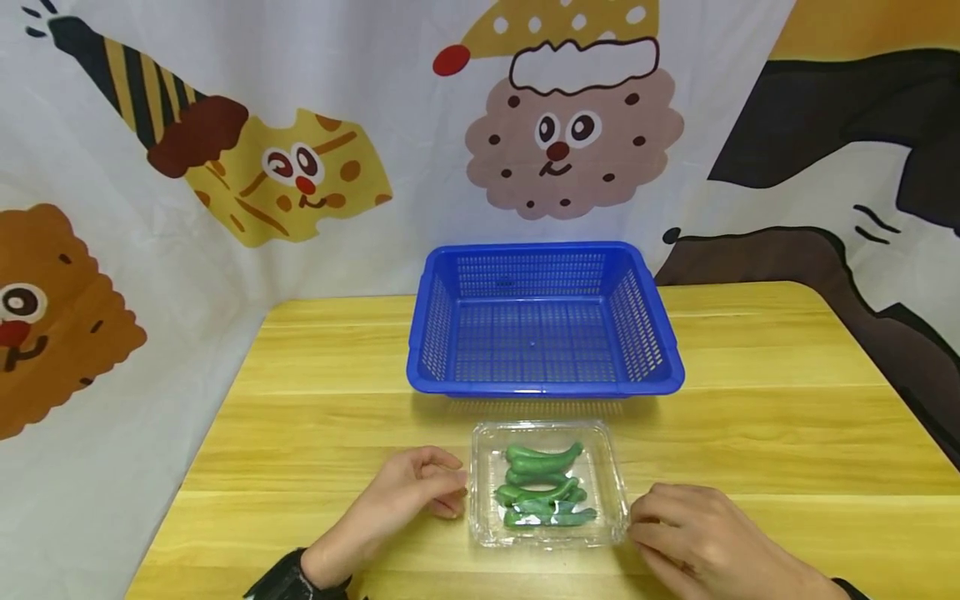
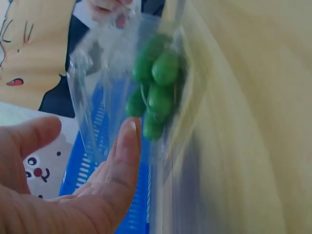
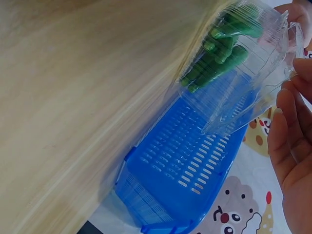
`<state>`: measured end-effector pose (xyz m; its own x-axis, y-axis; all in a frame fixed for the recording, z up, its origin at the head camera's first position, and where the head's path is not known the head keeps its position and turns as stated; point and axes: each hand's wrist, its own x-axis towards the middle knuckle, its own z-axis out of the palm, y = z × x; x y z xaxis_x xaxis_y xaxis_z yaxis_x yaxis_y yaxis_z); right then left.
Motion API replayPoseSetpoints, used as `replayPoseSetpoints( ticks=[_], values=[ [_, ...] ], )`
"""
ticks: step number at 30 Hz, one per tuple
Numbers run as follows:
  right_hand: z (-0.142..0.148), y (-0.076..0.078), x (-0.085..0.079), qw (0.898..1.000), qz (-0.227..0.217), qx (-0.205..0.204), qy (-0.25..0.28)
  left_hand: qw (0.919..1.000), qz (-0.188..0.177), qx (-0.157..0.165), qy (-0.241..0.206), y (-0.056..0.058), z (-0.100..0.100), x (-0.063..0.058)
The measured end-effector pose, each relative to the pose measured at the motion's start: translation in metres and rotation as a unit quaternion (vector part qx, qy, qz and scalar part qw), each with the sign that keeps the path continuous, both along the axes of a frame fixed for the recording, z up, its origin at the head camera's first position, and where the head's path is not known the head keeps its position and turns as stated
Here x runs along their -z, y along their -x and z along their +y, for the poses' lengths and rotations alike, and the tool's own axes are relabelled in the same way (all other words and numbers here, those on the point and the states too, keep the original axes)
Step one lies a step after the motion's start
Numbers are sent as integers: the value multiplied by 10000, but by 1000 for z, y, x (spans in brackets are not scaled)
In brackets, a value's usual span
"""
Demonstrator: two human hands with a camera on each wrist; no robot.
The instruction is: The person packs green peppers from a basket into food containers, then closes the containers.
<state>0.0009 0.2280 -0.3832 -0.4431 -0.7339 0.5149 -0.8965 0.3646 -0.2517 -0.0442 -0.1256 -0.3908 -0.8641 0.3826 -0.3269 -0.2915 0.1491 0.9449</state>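
Observation:
Several green peppers [image 1: 543, 463] lie inside a clear plastic clamshell box [image 1: 487, 533] on the table. They also show through its wall as green peppers [image 2: 161, 100] in the left wrist view. At the box's left side is my left hand [image 1: 420, 483], fingertips right by the wall, thumb held apart from the fingers in the left wrist view. My right hand [image 1: 701, 533] is at the lower right corner. In the right wrist view, thumb and forefinger of the right hand [image 3: 297, 131] pinch the rim of the clear box [image 3: 263, 92].
Behind the box stands a blue plastic basket [image 1: 540, 388] with perforated walls, on the wooden table [image 1: 315, 392]. A white cloth with cartoon prints [image 1: 420, 167] hangs beyond the table's back edge.

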Motion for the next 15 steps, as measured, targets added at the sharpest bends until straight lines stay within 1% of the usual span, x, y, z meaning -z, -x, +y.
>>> replayPoseSetpoints(
  ticks=[1,3,8,11,15],
  values=[
    [0,0,0,10000,1,-8,25,9997,-168,80,-130,-2,0,-1],
    [0,0,0,10000,-15,-13,50,9988,-337,234,-279,-6,-1,-1],
    [-1,-2,1,9997,-119,179,-64,9970,-405,488,-446,-11,-1,1],
    [-1,-3,2,9993,-185,310,-138,9952,-493,571,-620,-13,-1,3],
    [-1,-4,4,9989,-238,371,-150,9920,-669,647,-848,-15,-1,6]
  ],
)
